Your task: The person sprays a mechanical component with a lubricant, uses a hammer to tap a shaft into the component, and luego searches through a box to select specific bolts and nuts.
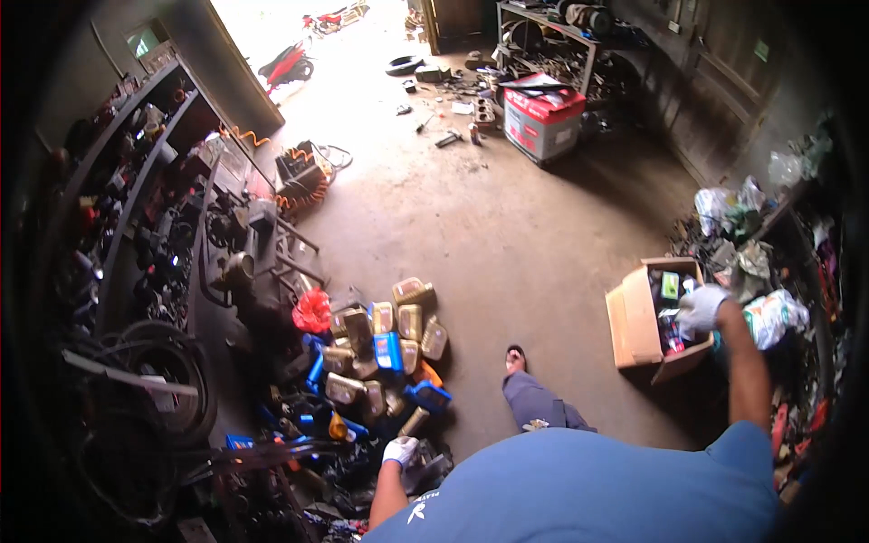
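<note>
My left hand (400,451), in a white glove, is low at the left beside a heap of used bottles. Its fingers are closed at the lower end of a slim gold bottle (414,423). Around it lie several gold plastic bottles (345,388), a blue bottle (388,351) and a red plastic bag (311,310). Out to the right, my right hand (701,312), also gloved, is over the open cardboard box (635,318). Motion smears its fingers, so whether they grip anything cannot be told. Bottles and a green-labelled container (669,285) show inside the box.
Shelves of parts (136,181) line the left wall, with tyres (163,380) below. Plastic bags and scrap (774,312) pile up behind the cardboard box. Farther off stand a red-and-grey carton (541,127), a metal rack (548,27) and a red motorcycle (290,65) by the doorway.
</note>
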